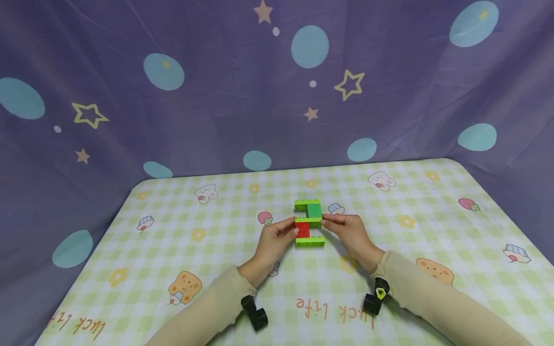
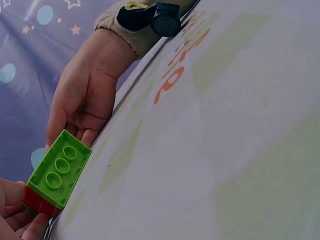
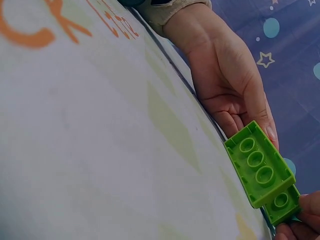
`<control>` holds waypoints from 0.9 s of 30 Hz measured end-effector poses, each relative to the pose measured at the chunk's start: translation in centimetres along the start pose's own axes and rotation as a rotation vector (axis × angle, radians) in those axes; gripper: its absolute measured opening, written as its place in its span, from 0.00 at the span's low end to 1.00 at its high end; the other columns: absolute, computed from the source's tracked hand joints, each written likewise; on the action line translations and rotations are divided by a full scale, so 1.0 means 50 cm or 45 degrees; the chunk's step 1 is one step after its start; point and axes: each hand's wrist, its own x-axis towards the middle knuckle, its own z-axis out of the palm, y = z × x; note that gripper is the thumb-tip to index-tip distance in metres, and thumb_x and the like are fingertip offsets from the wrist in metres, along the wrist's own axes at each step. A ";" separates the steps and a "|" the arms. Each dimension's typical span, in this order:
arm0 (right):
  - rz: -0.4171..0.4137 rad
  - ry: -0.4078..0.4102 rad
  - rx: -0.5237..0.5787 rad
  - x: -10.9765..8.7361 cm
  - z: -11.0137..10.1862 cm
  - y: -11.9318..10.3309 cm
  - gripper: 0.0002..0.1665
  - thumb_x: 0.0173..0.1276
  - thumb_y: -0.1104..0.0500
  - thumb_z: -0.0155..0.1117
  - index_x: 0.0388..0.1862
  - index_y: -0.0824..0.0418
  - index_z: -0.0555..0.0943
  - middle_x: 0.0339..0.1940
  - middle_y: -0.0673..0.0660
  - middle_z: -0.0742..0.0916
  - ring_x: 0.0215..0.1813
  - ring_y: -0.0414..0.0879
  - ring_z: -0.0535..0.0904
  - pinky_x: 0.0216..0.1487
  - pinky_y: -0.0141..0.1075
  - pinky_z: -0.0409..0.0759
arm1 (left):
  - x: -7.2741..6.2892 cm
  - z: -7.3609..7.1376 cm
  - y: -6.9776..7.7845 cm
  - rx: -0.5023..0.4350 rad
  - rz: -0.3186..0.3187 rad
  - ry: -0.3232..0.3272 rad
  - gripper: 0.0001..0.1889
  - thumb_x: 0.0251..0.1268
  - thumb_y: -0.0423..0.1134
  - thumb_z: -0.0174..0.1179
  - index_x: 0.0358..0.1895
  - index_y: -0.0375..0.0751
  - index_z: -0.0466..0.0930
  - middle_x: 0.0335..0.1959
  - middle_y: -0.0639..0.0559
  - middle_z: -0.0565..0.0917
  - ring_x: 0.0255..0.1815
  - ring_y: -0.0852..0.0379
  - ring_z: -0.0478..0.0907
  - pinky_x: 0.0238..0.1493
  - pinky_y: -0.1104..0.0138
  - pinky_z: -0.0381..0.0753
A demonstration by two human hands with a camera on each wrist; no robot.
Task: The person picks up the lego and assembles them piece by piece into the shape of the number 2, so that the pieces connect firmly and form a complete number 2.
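Observation:
Joined toy building bricks form an S-like stack just above or on the table, between both hands. Three light green bricks lie crosswise: a far one (image 1: pixel 300 205), a middle one (image 1: pixel 315 223) and a near one (image 1: pixel 309 242). A red brick (image 1: pixel 303 229) links the near and middle ones on the left; a darker green brick (image 1: pixel 314 210) links the middle and far ones on the right. My left hand (image 1: pixel 272 242) pinches the red brick. With thumb and fingertips, my right hand (image 1: pixel 352 234) grips the right end of the middle brick. The near brick's hollow underside (image 2: pixel 61 167) faces the left wrist camera.
A checked tablecloth (image 1: pixel 173 250) with cartoon prints covers the table. Behind it hangs a purple curtain (image 1: pixel 216 115) with stars and blue ovals. Black wrist cameras, a left one (image 1: pixel 255 315) and a right one (image 1: pixel 375 295), hang beneath the sleeves.

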 end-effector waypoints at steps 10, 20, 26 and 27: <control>-0.029 0.002 -0.008 -0.001 0.000 -0.002 0.17 0.63 0.64 0.65 0.49 0.71 0.81 0.51 0.65 0.84 0.60 0.52 0.73 0.47 0.22 0.74 | 0.003 0.001 -0.002 0.006 -0.011 0.017 0.19 0.62 0.28 0.60 0.57 0.27 0.75 0.56 0.36 0.77 0.58 0.46 0.75 0.54 0.68 0.75; -0.058 -0.001 -0.004 -0.004 -0.001 -0.004 0.16 0.63 0.65 0.64 0.48 0.71 0.82 0.51 0.65 0.83 0.60 0.52 0.73 0.45 0.20 0.74 | 0.004 0.002 -0.001 -0.020 -0.044 0.012 0.19 0.62 0.29 0.60 0.57 0.27 0.75 0.55 0.36 0.78 0.57 0.46 0.76 0.51 0.70 0.77; -0.068 -0.007 -0.024 -0.002 -0.002 -0.003 0.16 0.63 0.65 0.64 0.48 0.72 0.82 0.51 0.66 0.83 0.60 0.53 0.74 0.45 0.21 0.74 | 0.006 0.001 -0.001 -0.033 -0.052 0.013 0.19 0.62 0.28 0.60 0.56 0.26 0.75 0.55 0.35 0.78 0.57 0.46 0.76 0.52 0.69 0.77; -0.068 -0.008 -0.025 -0.002 -0.002 -0.003 0.16 0.63 0.65 0.64 0.48 0.71 0.82 0.51 0.66 0.83 0.60 0.53 0.74 0.45 0.21 0.74 | 0.006 0.001 -0.001 -0.031 -0.051 0.013 0.19 0.62 0.28 0.60 0.56 0.26 0.75 0.55 0.35 0.78 0.57 0.46 0.76 0.52 0.69 0.77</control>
